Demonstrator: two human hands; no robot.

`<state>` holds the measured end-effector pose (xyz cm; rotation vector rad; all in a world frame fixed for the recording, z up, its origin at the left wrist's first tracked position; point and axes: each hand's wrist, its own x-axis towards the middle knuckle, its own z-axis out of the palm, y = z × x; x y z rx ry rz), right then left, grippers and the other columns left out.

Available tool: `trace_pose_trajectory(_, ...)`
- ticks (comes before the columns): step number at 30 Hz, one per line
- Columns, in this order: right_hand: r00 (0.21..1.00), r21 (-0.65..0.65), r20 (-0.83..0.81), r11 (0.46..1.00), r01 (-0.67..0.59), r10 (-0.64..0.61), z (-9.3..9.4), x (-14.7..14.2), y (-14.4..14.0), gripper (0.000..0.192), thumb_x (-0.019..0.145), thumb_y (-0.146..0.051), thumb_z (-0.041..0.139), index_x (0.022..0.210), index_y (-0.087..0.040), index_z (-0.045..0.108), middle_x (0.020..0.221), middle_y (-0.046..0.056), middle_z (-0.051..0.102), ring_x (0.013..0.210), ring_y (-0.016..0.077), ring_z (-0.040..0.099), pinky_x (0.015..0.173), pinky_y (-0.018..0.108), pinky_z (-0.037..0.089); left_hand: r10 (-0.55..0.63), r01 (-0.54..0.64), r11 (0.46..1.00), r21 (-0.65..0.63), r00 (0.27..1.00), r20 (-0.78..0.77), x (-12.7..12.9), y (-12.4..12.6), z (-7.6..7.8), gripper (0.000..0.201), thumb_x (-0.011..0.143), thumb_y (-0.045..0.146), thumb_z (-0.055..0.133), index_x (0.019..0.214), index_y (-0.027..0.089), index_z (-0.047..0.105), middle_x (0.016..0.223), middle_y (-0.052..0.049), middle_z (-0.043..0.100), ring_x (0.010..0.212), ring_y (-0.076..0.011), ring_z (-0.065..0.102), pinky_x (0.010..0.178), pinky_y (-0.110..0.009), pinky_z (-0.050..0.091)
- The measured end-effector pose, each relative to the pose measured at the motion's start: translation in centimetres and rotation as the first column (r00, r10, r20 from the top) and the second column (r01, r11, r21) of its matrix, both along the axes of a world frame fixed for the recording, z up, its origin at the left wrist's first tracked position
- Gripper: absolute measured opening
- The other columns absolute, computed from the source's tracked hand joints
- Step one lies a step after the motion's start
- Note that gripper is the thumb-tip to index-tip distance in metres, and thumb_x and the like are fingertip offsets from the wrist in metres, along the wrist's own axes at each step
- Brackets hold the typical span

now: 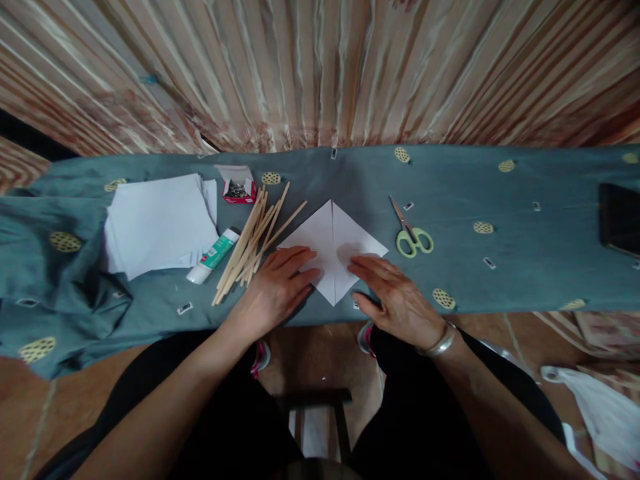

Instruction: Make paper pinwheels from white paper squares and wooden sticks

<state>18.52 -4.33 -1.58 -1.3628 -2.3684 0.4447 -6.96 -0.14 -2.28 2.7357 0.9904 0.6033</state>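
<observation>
A white sheet of paper [330, 233] lies turned like a diamond in front of me, with a vertical line down its middle and slits or creases running in from its corners. My left hand [283, 283] rests on its left corner, fingers stretched out flat. On the right corner lies my right hand [395, 293], fingers extended and thumb apart, a silver bangle at the wrist. Close to the left hand is a loose bundle of thin wooden sticks [253, 240]. Green-handled scissors [411, 233] lie beyond the right hand, blades pointing away.
A stack of white paper [160, 223] lies at the left, beside a green and white glue tube [214, 255]. Behind them stands an open red box [239, 190] of small metal pieces. A dark object [620, 217] sits at the far right of the cloth-covered table [525, 267]. Curtains [320, 73] hang behind.
</observation>
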Motion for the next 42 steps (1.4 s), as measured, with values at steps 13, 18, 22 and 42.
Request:
trace_pose_trajectory(13,0.998,-0.058,-0.055,0.997,0.040,-0.043,1.0,1.4,-0.1,0.038,0.088,-0.025,0.056,0.125,-0.019,0.060,0.132,0.012,0.061,0.126,0.0284,0.054,0.109,0.053,0.043,-0.131,0.130,0.991,-0.030,0.991,-0.035,1.8,-0.8,-0.4,0.022,0.092,0.012,0.051,0.109,0.012,0.065,0.113,-0.012,0.069,0.111,-0.0230,0.061,0.093,-0.040,0.055)
trace_pose_trajectory(18,0.991,-0.107,-0.128,0.994,0.023,-0.037,1.0,0.8,-0.3,0.053,0.082,-0.038,0.068,0.129,-0.018,0.054,0.137,0.015,0.056,0.130,0.0297,0.050,0.109,0.053,0.042,-0.049,0.054,0.998,-0.039,0.992,0.118,2.3,-0.8,-0.9,0.018,0.091,0.013,0.053,0.105,0.012,0.065,0.104,-0.010,0.070,0.100,-0.0210,0.064,0.087,-0.037,0.058)
trace_pose_trajectory(22,0.942,-0.164,-0.281,0.977,0.139,-0.182,0.4,-0.5,-0.3,0.028,0.086,-0.029,0.064,0.113,-0.023,0.061,0.127,0.010,0.064,0.124,0.0255,0.056,0.106,0.050,0.045,0.019,0.007,0.993,-0.120,0.978,0.210,2.7,-0.8,-0.8,0.017,0.090,0.012,0.052,0.100,0.013,0.066,0.099,-0.010,0.070,0.095,-0.0204,0.065,0.085,-0.037,0.058)
trace_pose_trajectory(42,0.872,-0.172,-0.304,0.922,0.346,-0.384,-0.1,-3.3,0.8,0.006,0.084,-0.019,0.060,0.082,-0.024,0.062,0.096,0.005,0.071,0.094,0.0225,0.065,0.089,0.042,0.053,0.187,-0.090,0.947,-0.308,0.935,0.303,3.7,-0.3,-0.7,0.017,0.091,0.021,0.055,0.083,0.017,0.069,0.097,-0.007,0.070,0.089,-0.0193,0.064,0.082,-0.038,0.054)
